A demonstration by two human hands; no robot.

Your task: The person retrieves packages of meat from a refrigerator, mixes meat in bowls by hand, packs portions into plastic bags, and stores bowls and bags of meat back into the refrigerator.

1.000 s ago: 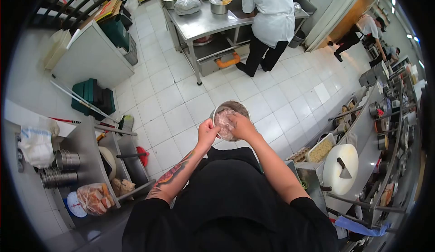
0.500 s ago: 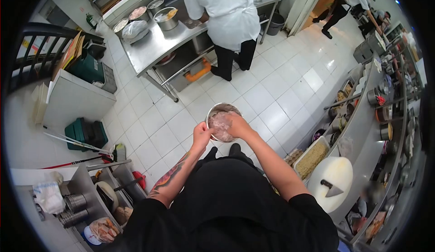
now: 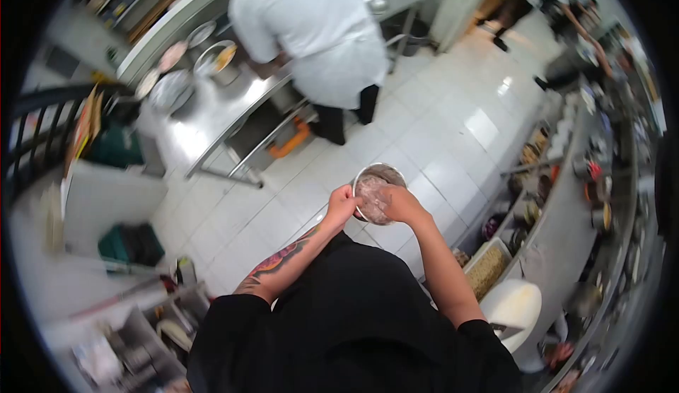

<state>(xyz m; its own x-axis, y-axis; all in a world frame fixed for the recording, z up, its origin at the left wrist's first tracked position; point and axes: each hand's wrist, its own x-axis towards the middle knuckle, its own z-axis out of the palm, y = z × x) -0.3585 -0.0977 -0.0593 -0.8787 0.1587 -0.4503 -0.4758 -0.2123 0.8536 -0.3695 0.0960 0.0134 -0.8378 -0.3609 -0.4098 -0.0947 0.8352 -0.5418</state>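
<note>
A round metal bowl (image 3: pixel 390 169) is held in front of my body, above the tiled floor. Pale pink raw meat (image 3: pixel 370 196) lies inside it, looking chopped or minced. My left hand (image 3: pixel 343 204) grips the near left rim, fingers wrapped round it and thumb towards the inside. Over the right side of the bowl, my right hand (image 3: pixel 400 205) reaches down into the meat. Its fingers are mostly hidden by the back of the hand and the meat, so their closing does not show.
A person in white (image 3: pixel 311 32) bends over a steel table (image 3: pixel 187 131) with pots and a bagged item. At right a long counter carries a tray of yellowish food (image 3: pixel 488 269) and a white round board (image 3: pixel 520 308). Other people stand in the far passage.
The view has swung and blurred, so the bowl and both hands now appear further right. My left hand stays on the rim; my right hand remains in the meat. People in the back have shifted.
</note>
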